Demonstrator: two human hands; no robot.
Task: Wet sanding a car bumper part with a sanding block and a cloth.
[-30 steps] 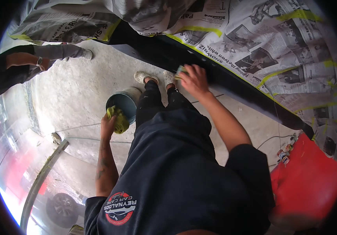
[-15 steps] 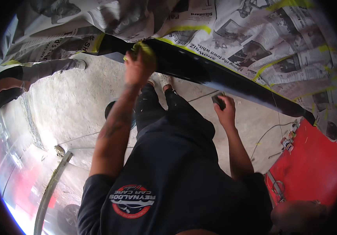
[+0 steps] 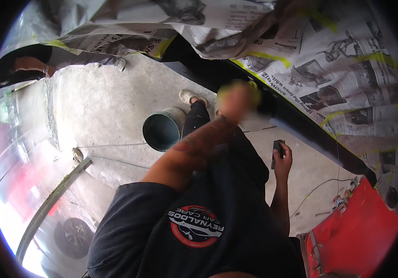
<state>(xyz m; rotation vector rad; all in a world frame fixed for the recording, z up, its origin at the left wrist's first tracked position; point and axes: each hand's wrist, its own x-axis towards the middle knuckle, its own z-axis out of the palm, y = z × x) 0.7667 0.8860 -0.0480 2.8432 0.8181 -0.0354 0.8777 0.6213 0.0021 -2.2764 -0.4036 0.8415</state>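
Observation:
A long glossy black car panel (image 3: 296,121) runs diagonally across the upper middle, edged with newspaper and yellow tape. Against it is my left hand (image 3: 234,105), smeared by motion and closed on a yellow-green cloth or sponge (image 3: 253,95), too blurred to tell which. Lower and to the right, clear of the panel, my right hand (image 3: 283,158) grips a flat dark-grey block (image 3: 275,150) like a sanding block, its thumb and fingers around the upper part.
Taped newspaper sheets (image 3: 328,92) cover the body above the panel. A bucket of liquid (image 3: 162,132) stands on the concrete floor left of my legs. A red panel (image 3: 356,231) lies at lower right, with thin cords nearby. Another person's arm (image 3: 30,64) shows at upper left.
My left hand has swept to the right along the panel with the yellow-green cloth or sponge. The right hand sits a little lower, still holding the block. The view has shifted, uncovering the bucket.

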